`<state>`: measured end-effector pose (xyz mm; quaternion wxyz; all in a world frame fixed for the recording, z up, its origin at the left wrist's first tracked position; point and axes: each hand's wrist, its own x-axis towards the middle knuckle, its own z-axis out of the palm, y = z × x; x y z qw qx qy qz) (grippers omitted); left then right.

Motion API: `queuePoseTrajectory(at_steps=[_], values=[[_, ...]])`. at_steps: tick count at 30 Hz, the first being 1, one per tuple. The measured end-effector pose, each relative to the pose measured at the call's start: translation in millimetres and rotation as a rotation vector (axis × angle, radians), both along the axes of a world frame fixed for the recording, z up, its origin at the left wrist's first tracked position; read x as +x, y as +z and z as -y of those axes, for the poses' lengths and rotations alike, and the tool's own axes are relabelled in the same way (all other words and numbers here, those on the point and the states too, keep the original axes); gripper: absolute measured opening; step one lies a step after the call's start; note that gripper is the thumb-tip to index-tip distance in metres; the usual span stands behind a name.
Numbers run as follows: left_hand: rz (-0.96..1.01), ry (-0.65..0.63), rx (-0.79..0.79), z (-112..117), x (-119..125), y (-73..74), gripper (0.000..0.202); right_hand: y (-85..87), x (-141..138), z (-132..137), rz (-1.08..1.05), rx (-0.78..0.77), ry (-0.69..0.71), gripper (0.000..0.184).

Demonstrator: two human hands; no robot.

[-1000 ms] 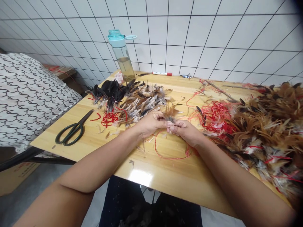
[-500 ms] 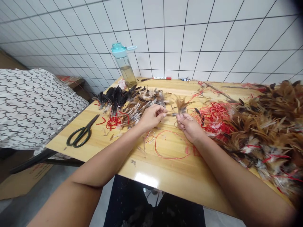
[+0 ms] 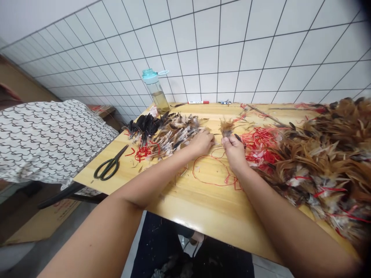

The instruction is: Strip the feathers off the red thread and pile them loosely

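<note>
Brown feathers (image 3: 227, 127) stand upright in a small bunch, pinched at their lower ends by the thumb and fingers of my right hand (image 3: 235, 152). Just left of it, my left hand (image 3: 201, 143) is closed with its fingertips pointing toward the bunch. What those fingertips hold, if anything, is too small to make out. Behind and left of that hand lies a pile of brown and whitish feathers (image 3: 179, 129), with black feathers (image 3: 146, 125) at its left end. Below both hands, a thin red string (image 3: 199, 181) lies in a loop on the wooden table (image 3: 185, 208).
Dark-handled scissors (image 3: 108, 168) rest at the table's left. A water bottle (image 3: 159, 98) stands by the tiled wall near a red-capped marker (image 3: 198, 102). Tangled red string (image 3: 261, 144) and a large heap of brown feathers (image 3: 324, 154) cover the right side. Patterned cloth (image 3: 58, 135) hangs left.
My left hand has moved right and turned its fingers down, closer to the bunch. My right hand still grips the feathers. The camera view has shifted slightly.
</note>
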<state>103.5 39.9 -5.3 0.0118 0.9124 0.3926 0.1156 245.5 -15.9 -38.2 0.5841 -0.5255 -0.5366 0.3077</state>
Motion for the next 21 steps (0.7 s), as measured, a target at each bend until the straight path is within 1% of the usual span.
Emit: queuePoseTrajectory(at_steps=[3, 7, 9, 14, 18, 21], values=[[0.03, 0.001, -0.018, 9, -10, 6.4, 0.017, 2.2, -2, 2, 0.035, -0.023, -0.044, 0.021], [0.182, 0.02, -0.119, 26, -33, 19.9, 0.013, 5.2, -5, 8, 0.167, -0.062, -0.08, 0.021], [0.234, 0.0, -0.148, 35, -42, 22.0, 0.01, 5.8, -7, 11, 0.25, -0.057, -0.089, 0.022], [0.359, -0.064, -0.132, 48, -51, 13.8, 0.009, 6.5, -14, 18, 0.452, -0.04, -0.072, 0.025], [0.41, -0.095, -0.088, 49, -55, 6.8, 0.011, 5.8, -17, 21, 0.556, -0.059, -0.09, 0.026], [0.389, -0.122, -0.061, 48, -58, 4.1, 0.014, 4.1, -17, 21, 0.577, -0.074, -0.071, 0.027]])
